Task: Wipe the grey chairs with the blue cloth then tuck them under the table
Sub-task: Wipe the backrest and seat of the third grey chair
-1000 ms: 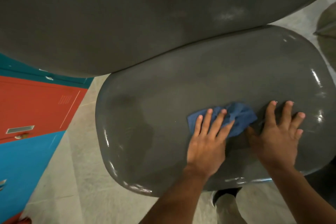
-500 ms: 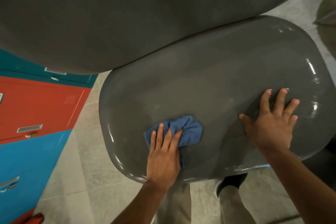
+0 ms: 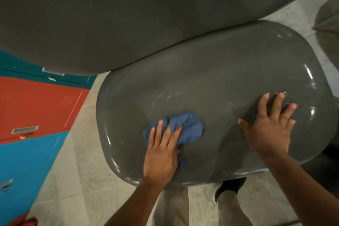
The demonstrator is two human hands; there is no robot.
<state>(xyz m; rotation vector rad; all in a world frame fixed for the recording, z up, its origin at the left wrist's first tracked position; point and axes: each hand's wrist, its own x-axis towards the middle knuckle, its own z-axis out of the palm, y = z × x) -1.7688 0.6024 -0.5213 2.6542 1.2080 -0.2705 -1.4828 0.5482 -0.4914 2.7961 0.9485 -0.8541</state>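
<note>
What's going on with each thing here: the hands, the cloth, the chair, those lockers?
Left hand: flat on the cloth, fingers straight, pressing it down.
Right hand: spread flat on the seat, holding nothing.
Cloth: bunched, lying on the seat.
Seat: glossy, faint pale smears mid-surface, not tucked under.
Lockers: doors closed.

Both forearms are bare — no sleeve, watch or ring shows on the left hand (image 3: pixel 161 154) or the right hand (image 3: pixel 269 130). Below are light khaki trousers (image 3: pixel 172 207) and one dark shoe (image 3: pixel 231 186) with a white edge — partly hidden.
</note>
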